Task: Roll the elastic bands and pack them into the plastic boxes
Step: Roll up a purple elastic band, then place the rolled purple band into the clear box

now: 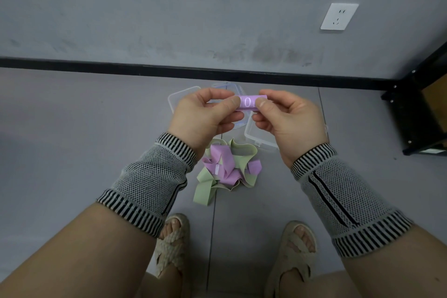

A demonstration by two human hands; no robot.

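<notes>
Here I've got the purple roll point(249, 103) pinched at each end — left hand point(205, 113) and right hand point(290, 118) both in a fingertip grip — and it looks light, soft and springy (liable to unroll if I ease off).

the rolled purple band point(249, 103) looks like smooth, matt elastic rubber or cloth with white print on it. the loose bands point(226, 167) heaped on the floor, purple and pale green, have the same soft matt finish, with no shine. the plastic boxes point(256, 136) are clear, glossy plastic, their rims catching a little light. the floor point(72, 128) is grey, matt and smooth, in large tiles with thin seams. the wall point(169, 7) is grey, matt and scuffed near its foot, above a black skirting strip point(96, 63). the wrist sleeves point(150, 176) are knitted cloth, ribbed at the cuffs. the sandals point(171, 247) are woven cord, rough-looking. the socket plate point(338, 16) is white glossy plastic.
</notes>
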